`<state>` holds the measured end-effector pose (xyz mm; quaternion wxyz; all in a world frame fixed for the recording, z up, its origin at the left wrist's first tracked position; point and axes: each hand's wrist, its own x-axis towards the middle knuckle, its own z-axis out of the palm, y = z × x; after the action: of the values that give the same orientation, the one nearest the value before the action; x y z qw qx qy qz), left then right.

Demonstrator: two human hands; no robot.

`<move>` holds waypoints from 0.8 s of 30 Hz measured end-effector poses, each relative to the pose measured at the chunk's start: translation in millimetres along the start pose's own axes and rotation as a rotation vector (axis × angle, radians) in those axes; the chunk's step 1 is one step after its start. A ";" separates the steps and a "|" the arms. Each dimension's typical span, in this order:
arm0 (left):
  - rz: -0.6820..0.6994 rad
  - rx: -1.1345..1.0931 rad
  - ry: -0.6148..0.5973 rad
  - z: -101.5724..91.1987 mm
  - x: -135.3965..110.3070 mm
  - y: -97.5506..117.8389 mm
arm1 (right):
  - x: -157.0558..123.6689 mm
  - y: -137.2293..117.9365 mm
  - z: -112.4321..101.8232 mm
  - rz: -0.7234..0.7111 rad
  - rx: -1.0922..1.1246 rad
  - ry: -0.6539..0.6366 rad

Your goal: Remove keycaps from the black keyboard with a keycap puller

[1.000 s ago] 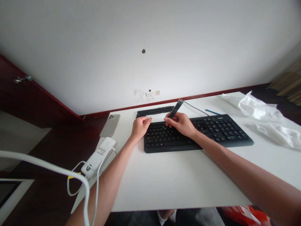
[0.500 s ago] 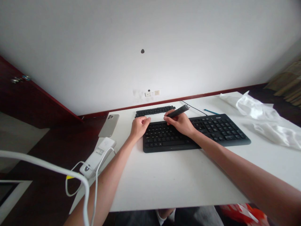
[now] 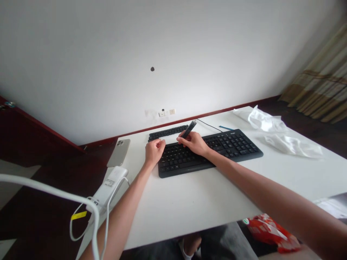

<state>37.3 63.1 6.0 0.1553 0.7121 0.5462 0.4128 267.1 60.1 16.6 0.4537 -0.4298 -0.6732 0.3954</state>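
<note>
A black keyboard [image 3: 217, 150] lies on the white table [image 3: 206, 195]. My right hand [image 3: 193, 142] rests over its upper left keys, closed round a dark slim tool [image 3: 189, 129] that points up and right. My left hand [image 3: 154, 151] sits curled in a loose fist at the keyboard's top left corner; what it holds, if anything, is hidden. Behind the keyboard lies a row of black keycaps [image 3: 168, 132].
A phone [image 3: 119, 152] lies face down at the table's left edge. A white power bank [image 3: 107, 189] with white cables hangs over the left corner. White crumpled plastic [image 3: 273, 131] lies far right, a blue pen [image 3: 225, 128] behind the keyboard. A red bag [image 3: 271, 231] sits below the table edge.
The view has swung right and pulled back, so everything sits further left and smaller. The dark tool has tipped from nearly flat to steeper. Both hands stay at the keyboard's upper left.
</note>
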 end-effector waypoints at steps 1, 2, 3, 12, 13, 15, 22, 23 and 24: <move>0.006 0.004 -0.008 -1.0 -1.3 1.4 | 0.2 0.3 0.3 0.001 0.007 0.011; 0.015 0.002 -0.021 -2.4 -3.3 3.1 | 0.2 0.4 0.6 0.004 0.008 0.030; 0.025 -0.007 -0.036 -3.9 -6.0 5.2 | 0.0 0.3 0.8 0.008 0.001 0.056; 0.182 0.101 -0.062 -19.7 -43.9 34.6 | -7.2 -7.6 1.6 0.011 -0.089 0.162; 0.215 0.118 -0.084 -21.0 -45.3 38.9 | -8.0 -8.6 1.7 0.007 -0.077 0.165; 0.262 0.126 -0.164 -23.8 -46.1 46.7 | -9.4 -10.1 1.7 0.000 -0.043 0.164; 0.227 0.218 -0.405 -30.8 -49.2 58.1 | -11.5 -11.5 -4.0 -0.029 -0.076 0.193; 0.209 0.239 -0.428 -30.7 -49.8 58.1 | -11.5 -11.6 -5.0 -0.021 -0.086 0.203; 0.197 0.260 -0.450 -30.5 -50.2 57.9 | -11.4 -11.7 -5.7 -0.016 -0.091 0.209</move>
<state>48.6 -10.0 42.6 0.1391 0.8495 0.4746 0.1838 272.4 46.5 25.8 0.5044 -0.4833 -0.6429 0.3141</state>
